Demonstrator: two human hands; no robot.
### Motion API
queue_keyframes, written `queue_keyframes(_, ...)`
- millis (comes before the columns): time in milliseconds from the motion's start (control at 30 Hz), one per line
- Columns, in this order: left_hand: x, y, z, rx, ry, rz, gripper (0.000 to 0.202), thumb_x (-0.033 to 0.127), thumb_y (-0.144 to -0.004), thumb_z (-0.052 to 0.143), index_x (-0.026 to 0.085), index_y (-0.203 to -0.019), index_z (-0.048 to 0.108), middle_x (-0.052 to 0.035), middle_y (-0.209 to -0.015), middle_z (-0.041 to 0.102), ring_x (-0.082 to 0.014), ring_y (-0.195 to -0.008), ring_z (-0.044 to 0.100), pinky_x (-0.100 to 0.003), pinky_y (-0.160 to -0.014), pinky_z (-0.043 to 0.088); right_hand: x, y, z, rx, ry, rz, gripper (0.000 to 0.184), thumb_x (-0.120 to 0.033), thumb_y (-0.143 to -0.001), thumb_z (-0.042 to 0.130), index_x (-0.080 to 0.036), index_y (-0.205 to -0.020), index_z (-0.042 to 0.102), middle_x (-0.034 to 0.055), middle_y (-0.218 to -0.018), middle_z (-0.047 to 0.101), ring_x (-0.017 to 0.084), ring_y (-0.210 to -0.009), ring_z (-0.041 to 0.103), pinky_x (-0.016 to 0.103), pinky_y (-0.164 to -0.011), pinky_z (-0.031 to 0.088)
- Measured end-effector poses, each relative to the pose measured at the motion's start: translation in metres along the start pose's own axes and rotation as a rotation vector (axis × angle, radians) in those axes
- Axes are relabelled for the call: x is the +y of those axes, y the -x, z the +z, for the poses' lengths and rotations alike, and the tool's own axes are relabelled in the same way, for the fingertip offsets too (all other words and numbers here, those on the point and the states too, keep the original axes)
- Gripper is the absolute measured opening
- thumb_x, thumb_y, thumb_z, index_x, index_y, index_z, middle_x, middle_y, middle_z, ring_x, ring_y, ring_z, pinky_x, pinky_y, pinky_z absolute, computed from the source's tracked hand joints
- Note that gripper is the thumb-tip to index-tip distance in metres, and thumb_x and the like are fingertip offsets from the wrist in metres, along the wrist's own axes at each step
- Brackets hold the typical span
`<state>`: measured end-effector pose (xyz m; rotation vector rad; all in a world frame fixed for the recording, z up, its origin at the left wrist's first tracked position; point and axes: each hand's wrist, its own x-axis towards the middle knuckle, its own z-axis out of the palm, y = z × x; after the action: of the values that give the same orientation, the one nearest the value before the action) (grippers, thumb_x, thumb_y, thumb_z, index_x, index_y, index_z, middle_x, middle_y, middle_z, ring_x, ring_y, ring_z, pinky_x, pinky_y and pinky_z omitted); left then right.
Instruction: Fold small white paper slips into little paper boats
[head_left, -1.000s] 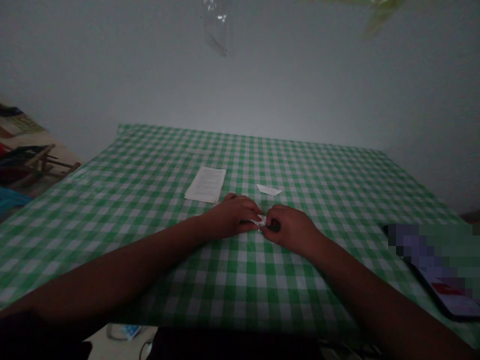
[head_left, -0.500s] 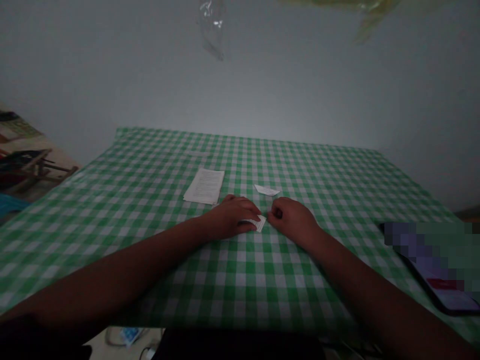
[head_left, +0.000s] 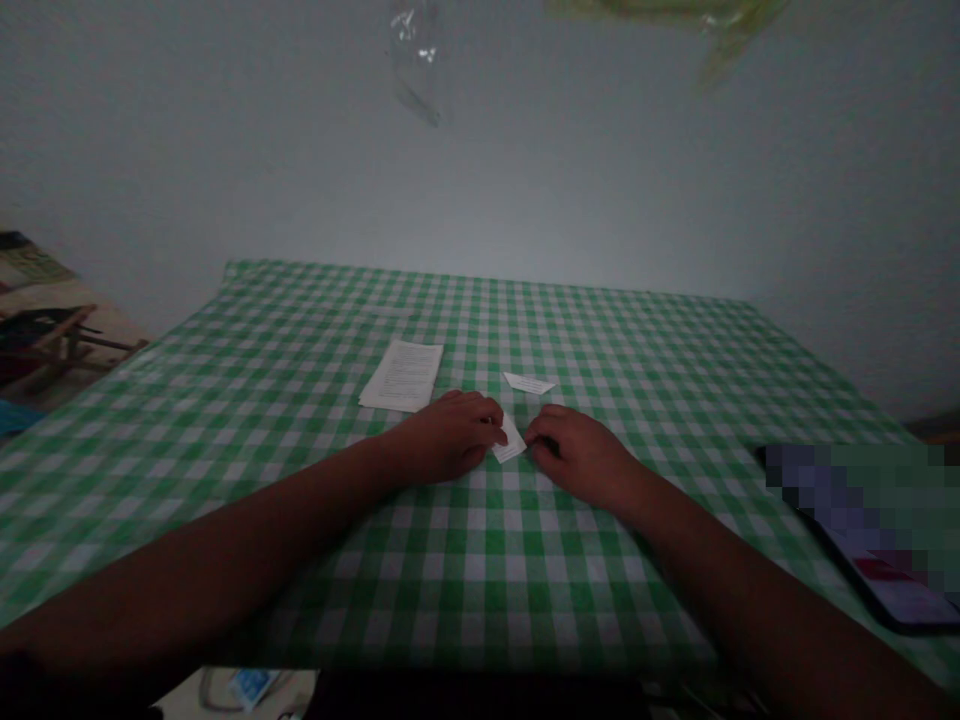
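Paper slip (head_left: 509, 439) lies on the gingham-covered bench (head_left: 675, 350) between the hands, left hand (head_left: 446, 437) apparently touching its edge, right hand (head_left: 574, 455) just apart; in this dim view, I'd keep contact light and the slip flat.

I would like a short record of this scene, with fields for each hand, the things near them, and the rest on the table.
Left hand: fingertips on a small white paper piece
Right hand: beside the paper piece, holding nothing
Near hands: white paper strip; printed sheets
Surface: green-and-white gingham tablecloth
Rest: smartphone, partly pixelated
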<state>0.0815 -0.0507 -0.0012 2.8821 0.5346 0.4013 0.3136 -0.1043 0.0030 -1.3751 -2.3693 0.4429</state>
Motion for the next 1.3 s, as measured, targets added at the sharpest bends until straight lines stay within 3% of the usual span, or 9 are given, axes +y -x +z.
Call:
queue_keyframes(67, 0.004, 0.0, 0.0, 0.004, 0.005, -0.035, 0.018, 0.025, -0.091, 0.059, 0.02, -0.106, 0.066, -0.007, -0.113, 0.063, -0.0234, -0.106, 0.058, -0.041, -0.096, 0.044, -0.002, 0.001, 0.001, 0.005, -0.025, -0.009, 0.015, -0.01, -0.083, 0.055, -0.017, -0.086, 0.068, 0.0047, -0.085, 0.063, 0.018, -0.081, 0.059, 0.031, -0.075, 0.046)
queue_keyframes(167, 0.008, -0.001, 0.001, 0.018, 0.027, -0.084, 0.033, 0.048, -0.087, 0.066, 0.018, -0.103, 0.064, -0.0073, -0.111, 0.062, -0.0238, -0.104, 0.057, -0.04, -0.094, 0.044, -0.003, 0.002, 0.004, 0.02, -0.092, -0.04, 0.018, -0.008, -0.081, 0.055, -0.017, -0.09, 0.068, 0.0048, -0.087, 0.063, 0.018, -0.082, 0.059, 0.031, -0.076, 0.046)
queue_keyframes(233, 0.01, -0.002, 0.003, 0.024, 0.025, -0.125, 0.039, 0.051, -0.083, 0.069, 0.018, -0.103, 0.062, -0.0074, -0.11, 0.062, -0.0244, -0.103, 0.057, -0.04, -0.094, 0.044, -0.003, 0.002, 0.005, 0.026, -0.136, -0.057, 0.022, -0.006, -0.081, 0.053, -0.017, -0.093, 0.068, 0.0045, -0.088, 0.063, 0.017, -0.082, 0.059, 0.03, -0.075, 0.046)
queue_keyframes(467, 0.013, -0.003, 0.004, 0.073, 0.104, -0.192, 0.028, 0.033, -0.085, 0.065, 0.018, -0.106, 0.055, -0.0074, -0.106, 0.06, -0.0237, -0.103, 0.056, -0.04, -0.094, 0.046, -0.002, 0.002, 0.006, 0.025, -0.165, -0.086, 0.024, -0.008, -0.083, 0.055, -0.019, -0.1, 0.068, 0.003, -0.087, 0.061, 0.016, -0.08, 0.057, 0.03, -0.074, 0.046)
queue_keyframes(667, 0.009, 0.002, 0.005, 0.148, 0.26, -0.232, 0.047, 0.032, -0.085, 0.065, 0.019, -0.126, 0.047, -0.0097, -0.118, 0.059, -0.0234, -0.11, 0.057, -0.042, -0.097, 0.048, -0.003, -0.001, 0.008, 0.054, 0.019, -0.2, 0.015, -0.022, -0.086, 0.066, -0.018, -0.099, 0.069, 0.0075, -0.097, 0.062, 0.023, -0.096, 0.054, 0.04, -0.088, 0.045)
queue_keyframes(867, 0.004, 0.003, 0.009, 0.209, 0.34, -0.208, 0.048, 0.028, -0.091, 0.056, 0.02, -0.135, 0.04, -0.011, -0.122, 0.057, -0.0199, -0.102, 0.06, -0.041, -0.092, 0.052, -0.005, -0.002, 0.009, 0.098, 0.127, -0.218, 0.014, -0.023, -0.091, 0.06, -0.019, -0.1, 0.071, 0.0084, -0.095, 0.061, 0.024, -0.095, 0.052, 0.039, -0.084, 0.046)
queue_keyframes(1033, 0.005, 0.003, 0.005, 0.309, 0.274, -0.115, 0.052, 0.016, -0.09, 0.049, 0.022, -0.14, 0.037, -0.0131, -0.137, 0.048, -0.0236, -0.125, 0.049, -0.045, -0.105, 0.045, -0.007, -0.002, 0.002, 0.104, 0.176, -0.291, 0.012, -0.02, -0.091, 0.056, -0.02, -0.09, 0.068, 0.0087, -0.1, 0.064, 0.025, -0.097, 0.051, 0.041, -0.085, 0.046)
queue_keyframes(1200, 0.004, 0.003, -0.001, 0.138, 0.047, -0.065, 0.028, 0.011, -0.083, 0.054, 0.021, -0.108, 0.063, -0.0075, -0.129, 0.058, -0.0255, -0.123, 0.049, -0.045, -0.105, 0.038, -0.006, -0.001, -0.008, 0.001, 0.194, -0.271, 0.012, -0.011, -0.083, 0.056, -0.016, -0.088, 0.065, 0.0082, -0.09, 0.065, 0.023, -0.09, 0.056, 0.039, -0.086, 0.046)
queue_keyframes(1300, 0.003, 0.004, -0.001, 0.017, 0.025, -0.028, 0.029, 0.01, -0.082, 0.055, 0.023, -0.106, 0.065, -0.004, -0.125, 0.063, -0.0233, -0.119, 0.054, -0.043, -0.102, 0.036, -0.005, -0.001, -0.011, -0.057, 0.152, -0.256, 0.012, -0.009, -0.082, 0.056, -0.016, -0.085, 0.064, 0.0068, -0.087, 0.065, 0.021, -0.085, 0.058, 0.036, -0.085, 0.046)
